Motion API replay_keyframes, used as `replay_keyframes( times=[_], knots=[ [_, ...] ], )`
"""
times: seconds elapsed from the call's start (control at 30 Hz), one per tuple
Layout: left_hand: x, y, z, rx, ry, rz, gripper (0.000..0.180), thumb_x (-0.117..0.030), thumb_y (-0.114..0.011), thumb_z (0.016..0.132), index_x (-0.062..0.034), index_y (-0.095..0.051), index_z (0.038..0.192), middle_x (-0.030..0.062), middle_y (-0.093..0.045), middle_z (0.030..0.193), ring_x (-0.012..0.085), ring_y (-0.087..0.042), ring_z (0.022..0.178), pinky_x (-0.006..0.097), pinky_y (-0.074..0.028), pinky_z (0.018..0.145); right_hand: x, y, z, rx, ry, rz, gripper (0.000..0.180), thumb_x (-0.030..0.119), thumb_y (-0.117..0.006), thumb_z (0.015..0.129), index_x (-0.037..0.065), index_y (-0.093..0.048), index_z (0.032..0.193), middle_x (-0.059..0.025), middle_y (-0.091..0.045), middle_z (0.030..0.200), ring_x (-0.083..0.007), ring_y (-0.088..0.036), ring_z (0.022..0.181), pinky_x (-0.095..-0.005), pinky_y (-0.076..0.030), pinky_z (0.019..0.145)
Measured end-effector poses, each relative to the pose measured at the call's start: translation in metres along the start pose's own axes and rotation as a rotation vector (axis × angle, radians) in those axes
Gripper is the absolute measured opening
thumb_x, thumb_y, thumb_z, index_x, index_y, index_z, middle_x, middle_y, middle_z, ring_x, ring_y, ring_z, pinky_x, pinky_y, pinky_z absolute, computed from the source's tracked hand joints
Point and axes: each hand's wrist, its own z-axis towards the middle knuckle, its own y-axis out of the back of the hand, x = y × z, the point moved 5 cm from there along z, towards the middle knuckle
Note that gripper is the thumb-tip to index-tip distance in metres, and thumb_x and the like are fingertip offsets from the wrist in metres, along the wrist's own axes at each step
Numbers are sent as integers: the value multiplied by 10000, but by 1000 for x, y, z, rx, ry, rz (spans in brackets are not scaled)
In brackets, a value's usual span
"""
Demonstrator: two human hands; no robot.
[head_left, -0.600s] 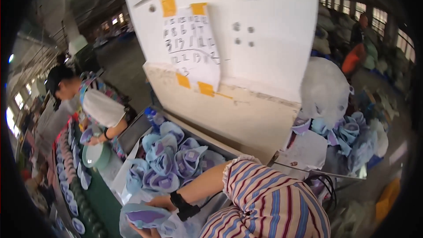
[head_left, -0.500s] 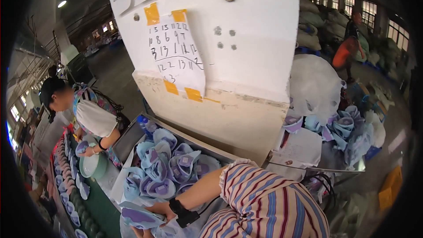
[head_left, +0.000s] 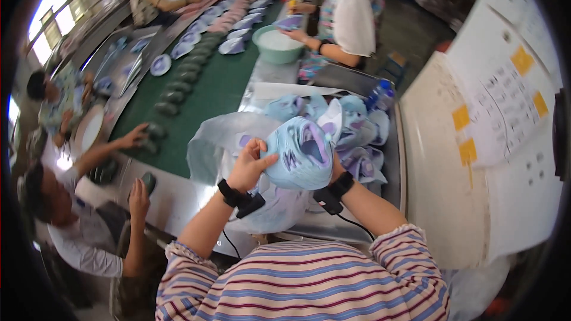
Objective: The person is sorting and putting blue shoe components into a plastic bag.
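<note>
A light blue and purple shoe upper (head_left: 294,163) is held up in front of me, its purple-lined opening turned to the right. My left hand (head_left: 251,165) grips its left edge, the thumb pressed on the blue surface. At its right side is my right hand (head_left: 336,171), mostly hidden behind the upper but closed against it. Below and to the left lies a pale translucent plastic bag (head_left: 214,145). Just beyond, several more blue and purple uppers (head_left: 363,163) are heaped in a metal tray.
To the left runs a green conveyor belt (head_left: 202,107) with rows of dark shoe lasts (head_left: 181,80) and uppers. One person sits beside it, a hand on the lasts; another stands by a green basin (head_left: 278,44). A white panel (head_left: 505,101) with papers rises at right.
My view has swung left, bringing the belt and more co-workers into sight. The upper, low by the heap before, is now raised in front of my chest, with both hands on it.
</note>
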Motion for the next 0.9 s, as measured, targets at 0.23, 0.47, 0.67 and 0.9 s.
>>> replay_keyframes(
  times=[0.23,0.47,0.67,0.9],
  knots=[
    [-59,73,-40,1,121,401,202,-51,-605,815,-26,-563,1011,12,-584,941,81,-556,811,212,-460,741,29,28,16,-69,246,-202,273,258,-498,891,76,-490,1095,-46,-571,1011,-193,-559,911,-351,-471,743],
    [-39,51,-46,-73,-18,703,466,-279,-648,784,-7,-505,1135,99,-566,1014,161,-515,973,286,-400,861,-26,-69,20,78,684,-1492,692,261,-723,682,-14,-359,1201,-182,-451,1139,-274,-466,1058,-346,-374,895],
    [-33,99,-60,-60,179,294,589,-293,-680,763,-1,-426,1208,100,-504,1149,169,-475,1045,287,-380,893,-72,-83,35,366,438,-1288,710,292,-721,691,-6,-350,1218,-146,-423,1146,-247,-434,1056,-364,-338,927],
    [-64,141,-54,8,147,190,493,-284,-731,719,-17,-547,1091,34,-600,1001,126,-527,948,269,-388,881,-82,-124,67,231,473,-1261,593,133,-751,641,53,-435,1136,-90,-413,1099,-173,-455,963,-274,-438,739]
  ],
)
